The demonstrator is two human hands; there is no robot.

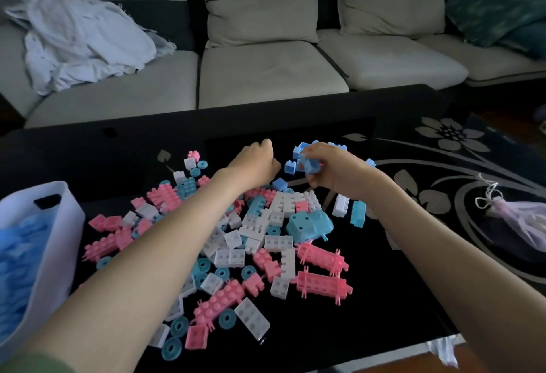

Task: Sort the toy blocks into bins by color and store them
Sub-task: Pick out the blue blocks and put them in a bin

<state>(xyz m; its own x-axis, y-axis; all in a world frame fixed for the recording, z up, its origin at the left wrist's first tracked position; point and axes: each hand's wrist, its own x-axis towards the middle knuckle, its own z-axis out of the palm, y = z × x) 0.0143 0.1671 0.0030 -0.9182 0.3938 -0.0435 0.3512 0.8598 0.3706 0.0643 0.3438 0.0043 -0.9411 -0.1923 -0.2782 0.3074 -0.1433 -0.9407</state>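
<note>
At lower left of the frame, white bin [44, 242] part-filled with blue blocks. Centre: mixed heap of pink, white and blue blocks [236, 242] on the black table [384, 307]. Upper centre: left hand [255, 163] curled into a fist, contents not visible. Just right of it: right hand [331, 170] pinching a blue piece [310, 166] beside a small blue cluster [298, 151]. Best to gather several blues per trip, then carry low across the heap to the bin. Open tabletop at right; mesh bag [517, 219] near that edge.
</note>
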